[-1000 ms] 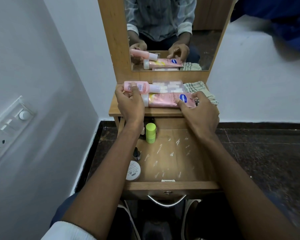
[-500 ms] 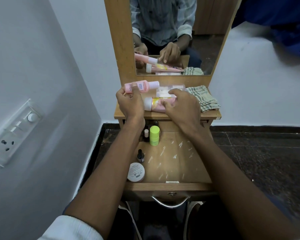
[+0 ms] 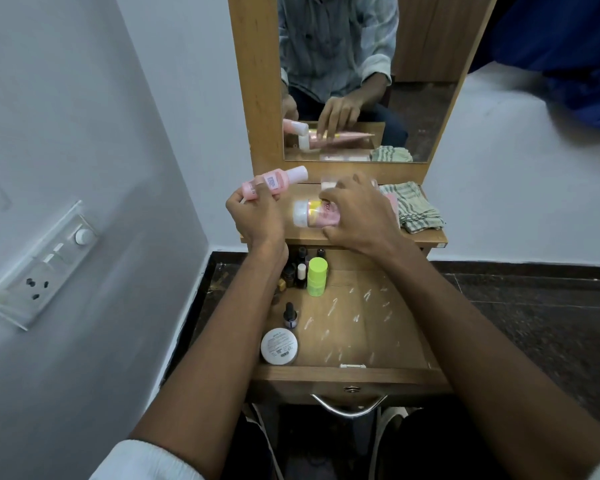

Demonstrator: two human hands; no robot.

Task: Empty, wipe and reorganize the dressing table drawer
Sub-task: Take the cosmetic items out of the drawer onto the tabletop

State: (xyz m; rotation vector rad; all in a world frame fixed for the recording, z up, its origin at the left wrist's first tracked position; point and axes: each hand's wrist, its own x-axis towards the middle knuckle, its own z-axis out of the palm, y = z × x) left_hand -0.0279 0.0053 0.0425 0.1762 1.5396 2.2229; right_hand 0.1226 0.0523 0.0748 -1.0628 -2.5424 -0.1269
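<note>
The wooden drawer is pulled out below the dressing table top. My left hand grips a small pink bottle with a white cap, lifted and tilted above the top's left edge. My right hand grips a pink tube with a white cap, lying on the top. In the drawer's left part stand a lime green container, several small dark bottles, a nail polish bottle and a round white jar. White smears mark the drawer floor.
A striped green cloth lies on the top's right side. A clear box sits behind my right hand. The mirror rises at the back. A switch panel is on the left wall. Dark floor surrounds the table.
My left hand has lifted and tilted the pink bottle off the top. My right hand slid left along the pink tube and now grips it near the cap end.
</note>
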